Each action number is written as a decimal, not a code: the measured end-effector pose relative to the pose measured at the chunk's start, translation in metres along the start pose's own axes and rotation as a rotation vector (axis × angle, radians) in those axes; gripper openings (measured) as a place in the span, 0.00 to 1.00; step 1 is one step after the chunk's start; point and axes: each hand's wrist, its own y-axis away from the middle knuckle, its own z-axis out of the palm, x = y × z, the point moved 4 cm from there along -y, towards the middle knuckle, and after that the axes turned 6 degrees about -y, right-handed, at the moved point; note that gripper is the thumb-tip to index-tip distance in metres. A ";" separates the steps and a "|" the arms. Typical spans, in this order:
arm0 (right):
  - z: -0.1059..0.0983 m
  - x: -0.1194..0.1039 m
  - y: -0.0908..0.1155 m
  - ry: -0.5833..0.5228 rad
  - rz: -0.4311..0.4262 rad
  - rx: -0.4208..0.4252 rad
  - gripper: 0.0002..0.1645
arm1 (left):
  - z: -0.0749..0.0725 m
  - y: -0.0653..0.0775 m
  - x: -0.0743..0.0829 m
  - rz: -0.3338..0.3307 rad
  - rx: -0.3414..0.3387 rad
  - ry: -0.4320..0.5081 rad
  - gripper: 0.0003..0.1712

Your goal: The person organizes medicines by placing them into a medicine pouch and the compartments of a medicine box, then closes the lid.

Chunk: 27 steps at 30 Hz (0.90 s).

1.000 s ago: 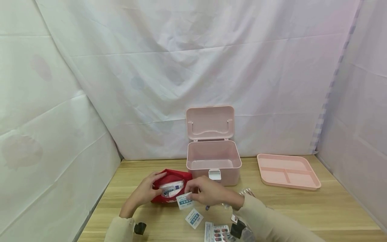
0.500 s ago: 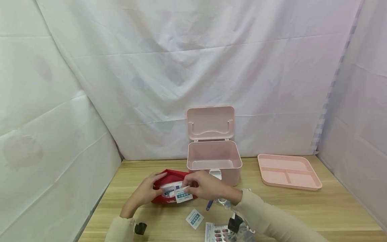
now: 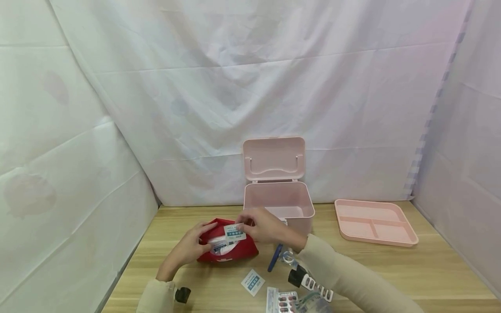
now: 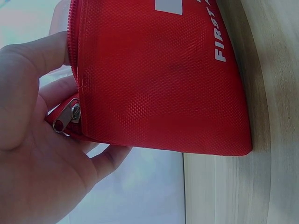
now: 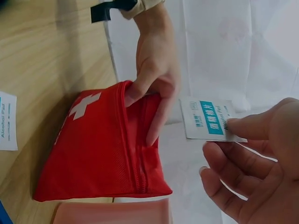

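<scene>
A red first aid pouch (image 3: pixel 247 248) stands on the wooden table, its zipped mouth spread apart and white packets showing inside. My left hand (image 3: pixel 191 244) grips the left end of the mouth; in the left wrist view the metal zipper pull (image 4: pixel 67 114) lies against that palm. Between thumb and fingers, my right hand (image 3: pixel 264 226) pinches a square alcohol pad packet (image 5: pixel 201 119) over the pouch's opening. In the right wrist view the packet is held flat, apart from the pouch. A second alcohol pad packet (image 3: pixel 252 282) lies on the table in front.
Behind the pouch, a pink box (image 3: pixel 303 225) has its lid (image 3: pixel 274 158) raised. A pink divided tray (image 3: pixel 364 209) lies at right. Near the front are a blue pen-like item (image 3: pixel 275 258), capsule blister packs (image 3: pixel 287 301) and a clear bag (image 3: pixel 313 303). White cloth (image 3: pixel 195 108) hangs behind.
My right hand has lifted the alcohol pad packet from the pouch's front, up and back over its mouth. The left hand keeps its grip in the same place.
</scene>
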 end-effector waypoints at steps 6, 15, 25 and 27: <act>0.003 0.007 -0.012 -0.020 0.026 0.044 0.06 | 0.000 -0.001 0.000 -0.020 -0.011 0.010 0.36; 0.024 0.019 -0.028 0.075 -0.013 0.030 0.05 | -0.001 0.000 0.000 -0.004 -0.001 0.010 0.36; 0.043 0.013 -0.036 0.374 -0.065 0.004 0.07 | -0.001 0.000 0.001 0.008 0.000 0.041 0.35; 0.047 0.013 -0.036 0.403 -0.052 -0.008 0.07 | -0.001 0.000 0.001 0.009 0.000 0.037 0.35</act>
